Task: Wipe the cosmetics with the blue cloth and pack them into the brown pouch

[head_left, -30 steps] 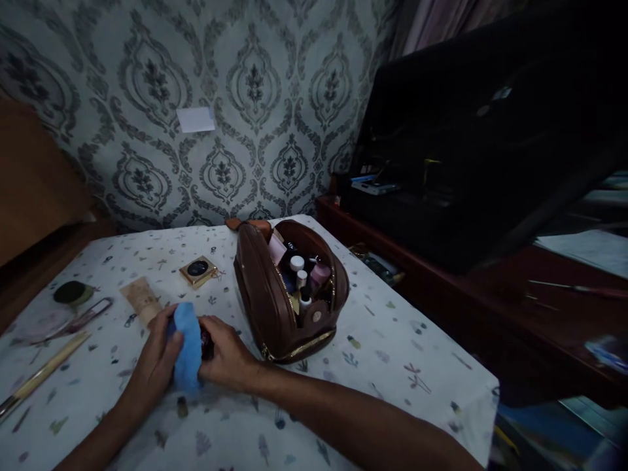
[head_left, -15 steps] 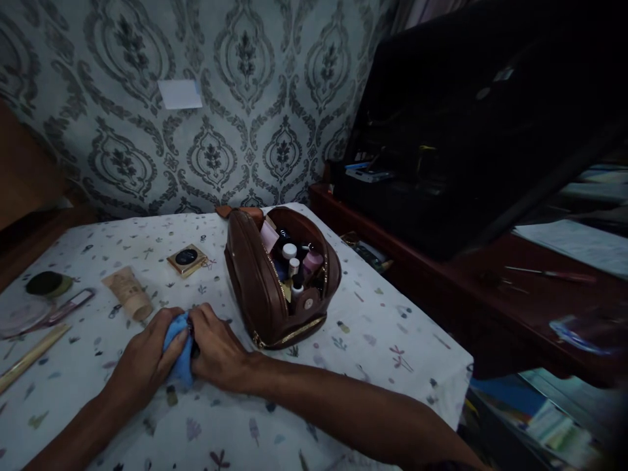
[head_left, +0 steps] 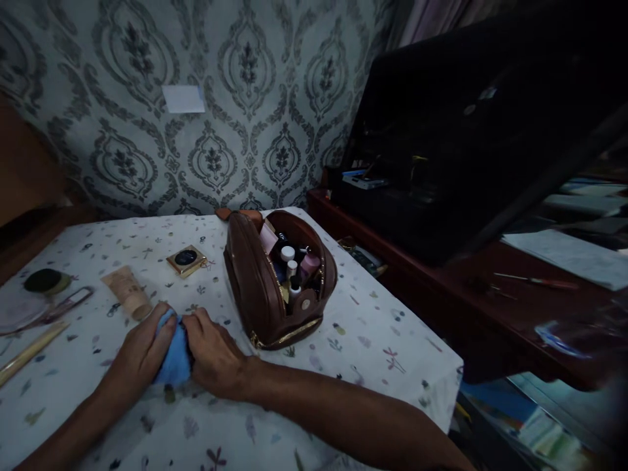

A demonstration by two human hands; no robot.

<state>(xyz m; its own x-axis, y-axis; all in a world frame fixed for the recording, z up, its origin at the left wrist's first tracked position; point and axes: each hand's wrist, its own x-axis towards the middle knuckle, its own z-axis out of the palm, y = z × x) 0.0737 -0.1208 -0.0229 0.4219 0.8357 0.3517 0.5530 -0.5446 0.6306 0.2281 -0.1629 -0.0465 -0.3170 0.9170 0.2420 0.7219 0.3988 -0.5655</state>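
Low over the patterned tablecloth (head_left: 196, 432), my two hands meet around a soft blue cloth (head_left: 174, 362). My left hand (head_left: 142, 350) is closed on the cloth, its thumb laid across the top. Pressed against the cloth's right side, my right hand (head_left: 218, 356) has its fingers curled inward around a small dark thing, mostly hidden by fingers and cloth. Just beyond my left hand lies a beige squeeze tube (head_left: 126, 292). A gold compact with a dark round top (head_left: 186, 260) sits farther back. Right of my hands stands an unzipped brown makeup bag (head_left: 252, 288) holding several bottles and jars.
At the left are a dark round-lidded container (head_left: 45, 281), a clear pouch-like item (head_left: 22, 314) and a long gold stick (head_left: 32, 353). On the right, a large black screen-like panel (head_left: 441, 144) leans above a dark red desk (head_left: 534, 307) with papers and a pen.
The blue cloth has shifted slightly left and down between my hands, showing a broader face. My left hand has rolled a little. The camera view has moved slightly.
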